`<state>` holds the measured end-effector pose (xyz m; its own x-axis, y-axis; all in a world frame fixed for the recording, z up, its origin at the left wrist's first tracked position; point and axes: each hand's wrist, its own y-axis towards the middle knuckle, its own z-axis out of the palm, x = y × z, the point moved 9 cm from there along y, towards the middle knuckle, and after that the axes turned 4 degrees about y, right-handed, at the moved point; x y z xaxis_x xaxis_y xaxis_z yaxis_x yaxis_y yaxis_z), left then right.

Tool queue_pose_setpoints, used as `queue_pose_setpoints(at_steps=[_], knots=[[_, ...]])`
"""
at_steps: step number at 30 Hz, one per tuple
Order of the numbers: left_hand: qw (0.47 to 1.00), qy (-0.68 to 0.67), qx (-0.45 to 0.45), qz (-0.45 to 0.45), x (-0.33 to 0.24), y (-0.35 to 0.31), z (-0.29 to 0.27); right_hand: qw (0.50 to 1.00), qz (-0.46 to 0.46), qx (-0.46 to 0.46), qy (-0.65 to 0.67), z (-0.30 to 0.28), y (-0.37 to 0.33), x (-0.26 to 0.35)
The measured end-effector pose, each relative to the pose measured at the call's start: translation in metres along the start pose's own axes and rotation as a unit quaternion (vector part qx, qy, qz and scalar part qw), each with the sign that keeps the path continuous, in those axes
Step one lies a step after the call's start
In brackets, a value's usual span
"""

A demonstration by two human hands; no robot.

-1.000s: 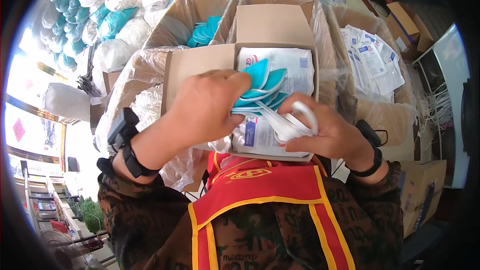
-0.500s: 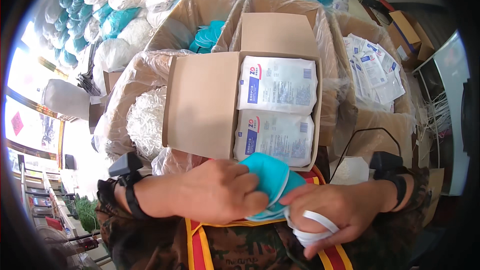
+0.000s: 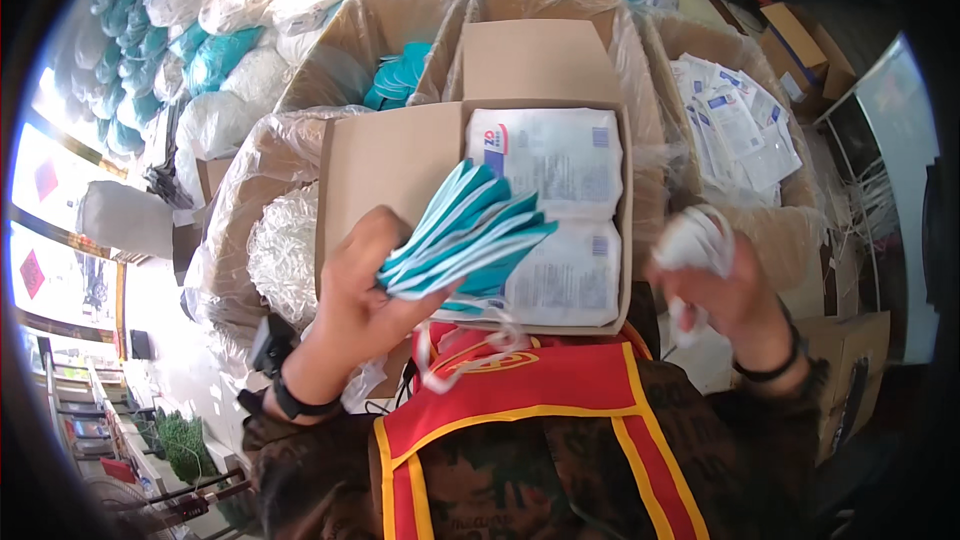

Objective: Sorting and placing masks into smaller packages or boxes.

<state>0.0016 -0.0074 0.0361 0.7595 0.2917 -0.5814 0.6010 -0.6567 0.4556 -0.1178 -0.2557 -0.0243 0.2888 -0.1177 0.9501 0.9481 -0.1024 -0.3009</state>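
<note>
From here I make out a red apron point(image 3: 565, 382) edged in yellow, with a yellow emblem point(image 3: 492, 364), over a dark mottled shirt point(image 3: 535, 475) with faint lettering point(image 3: 478, 523); a black strap point(image 3: 302, 406) with a boxy module point(image 3: 271, 345) rings the left wrist point(image 3: 318, 378), a black band point(image 3: 768, 375) the right

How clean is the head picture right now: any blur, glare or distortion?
Head view: right hand and white straps smeared by blur; left hand and teal stack sharper; panes at far left blown out; fisheye bends edges near the rim, corners black.
</note>
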Motion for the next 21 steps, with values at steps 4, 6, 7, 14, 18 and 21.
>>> queue_pose_setpoints(at_steps=[4, 6, 7, 14, 18, 21], knots=[[0.986, -0.162, -0.022, -0.014, -0.002, 0.005, 0.036, 0.985, -0.095, 0.071, 0.121, 0.031, 0.047, -0.007], [0.986, -0.166, -0.015, 0.012, -0.012, 0.009, 0.053, 0.952, -0.211, 0.167, 0.144, 0.061, 0.051, 0.005], [0.986, -0.168, -0.011, 0.016, -0.016, 0.009, 0.053, 0.953, -0.213, 0.162, 0.145, 0.059, 0.051, 0.01], [0.975, -0.113, 0.175, 0.082, -0.037, 0.011, 0.046, 0.972, -0.118, 0.183, 0.09, 0.05, 0.059, 0.008], [0.983, 0.133, 0.049, 0.113, -0.043, 0.028, -0.004, 0.983, -0.111, 0.146, 0.028, 0.027, 0.062, 0.022], [0.869, 0.309, -0.066, 0.381, -0.094, 0.016, 0.016, 0.967, -0.118, 0.209, 0.081, 0.039, 0.07, 0.029]])
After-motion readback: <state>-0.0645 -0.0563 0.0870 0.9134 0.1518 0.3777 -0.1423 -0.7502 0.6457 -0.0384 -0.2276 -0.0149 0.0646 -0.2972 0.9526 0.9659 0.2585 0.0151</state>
